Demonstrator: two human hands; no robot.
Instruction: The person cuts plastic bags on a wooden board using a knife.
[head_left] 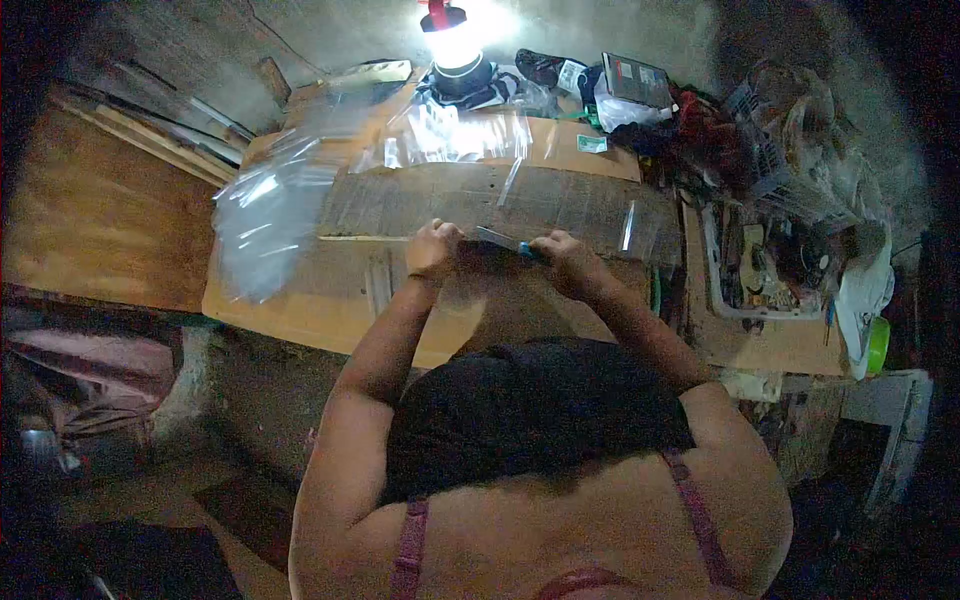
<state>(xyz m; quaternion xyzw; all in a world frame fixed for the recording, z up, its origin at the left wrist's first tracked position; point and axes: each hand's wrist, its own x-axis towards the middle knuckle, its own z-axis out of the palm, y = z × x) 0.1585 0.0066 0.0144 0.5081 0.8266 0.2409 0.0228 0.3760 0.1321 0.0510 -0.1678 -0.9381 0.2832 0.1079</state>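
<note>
My right hand [565,258] is closed around the handle of a knife [497,238], whose pale blade points left toward my other hand. Blue and black show on the handle. My left hand [435,247] is closed in a fist just left of the blade tip, over the near part of the wooden board [410,195]. What its fingers hold, if anything, is too small to make out. A thin pale strip [365,238] runs along the board to the left of that fist. Clear plastic sheets [265,225] are heaped on the left of the table.
A lit lantern [455,50] stands at the back, with more shiny clear plastic [450,135] before it. On the right are a white tray [715,275] of small tools and a plastic basket [780,185]. Wooden strips [150,130] lie far left.
</note>
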